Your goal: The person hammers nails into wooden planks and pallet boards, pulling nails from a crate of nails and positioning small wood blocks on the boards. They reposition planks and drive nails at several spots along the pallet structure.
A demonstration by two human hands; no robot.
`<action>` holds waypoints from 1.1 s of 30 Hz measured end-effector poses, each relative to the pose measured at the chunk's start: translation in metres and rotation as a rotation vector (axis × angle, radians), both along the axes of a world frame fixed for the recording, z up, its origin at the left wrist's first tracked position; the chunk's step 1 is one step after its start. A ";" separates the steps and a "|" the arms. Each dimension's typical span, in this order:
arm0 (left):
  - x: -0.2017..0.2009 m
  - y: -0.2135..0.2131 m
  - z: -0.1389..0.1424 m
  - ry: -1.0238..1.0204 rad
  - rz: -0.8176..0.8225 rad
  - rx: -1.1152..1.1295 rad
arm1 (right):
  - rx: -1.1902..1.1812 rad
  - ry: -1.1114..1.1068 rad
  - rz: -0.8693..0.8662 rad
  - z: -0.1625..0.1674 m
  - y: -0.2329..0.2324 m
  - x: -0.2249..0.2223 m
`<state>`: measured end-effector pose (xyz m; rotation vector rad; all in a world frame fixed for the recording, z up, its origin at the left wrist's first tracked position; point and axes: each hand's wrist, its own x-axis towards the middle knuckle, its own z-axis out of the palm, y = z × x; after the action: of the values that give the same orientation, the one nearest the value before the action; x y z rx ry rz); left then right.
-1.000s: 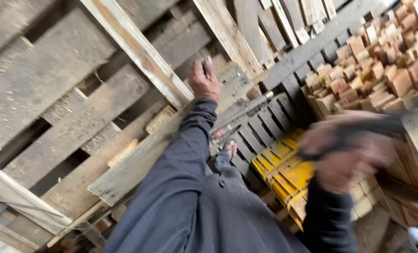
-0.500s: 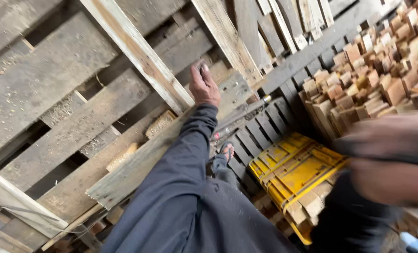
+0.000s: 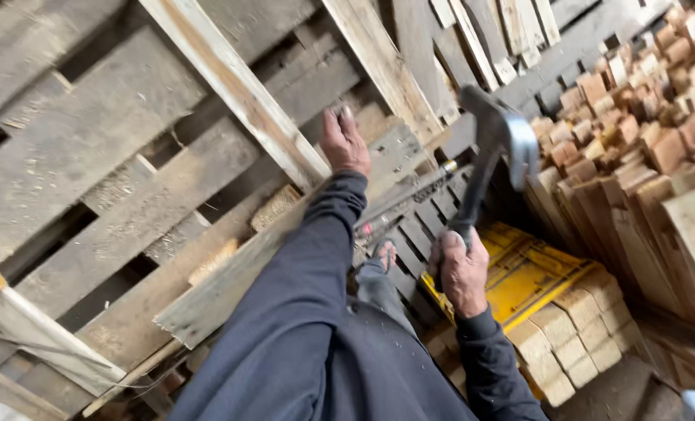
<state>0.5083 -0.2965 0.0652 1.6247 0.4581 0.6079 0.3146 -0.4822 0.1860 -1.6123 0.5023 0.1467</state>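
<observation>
Gripping the hammer [image 3: 494, 152] by the lower end of its handle in my closed right hand [image 3: 460, 273], I hold its metal head raised above the yellow pallet [image 3: 530, 273] to my right. My left hand [image 3: 344, 144] lies flat, fingers spread, on a weathered board of the grey wooden pallet [image 3: 129, 226]. Small cut wood blocks [image 3: 577, 339] sit stacked on the yellow pallet, and what looks like a heap of more blocks [image 3: 643, 86] rises behind it.

left hand [image 3: 344, 142] flat on pallet board [image 3: 231, 273] | right hand [image 3: 460, 271] grips hammer [image 3: 494, 148], head blurred, probably raised
</observation>
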 end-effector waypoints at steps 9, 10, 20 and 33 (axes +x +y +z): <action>-0.003 0.018 0.019 -0.114 -0.009 -0.442 | -0.091 0.386 0.152 -0.015 0.018 0.001; -0.002 0.032 0.024 -0.149 0.019 -0.608 | -0.055 0.349 0.153 -0.014 0.017 -0.002; -0.254 0.166 0.043 0.057 0.146 -0.897 | -0.291 0.062 0.725 0.021 0.050 0.012; -0.262 0.187 0.038 0.822 -0.477 0.779 | -1.215 -0.710 1.300 -0.050 0.199 0.209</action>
<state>0.2458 -0.1098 0.1035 2.6177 0.4083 -0.3384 0.5236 -0.2830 0.1361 -2.7428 -1.3310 0.2246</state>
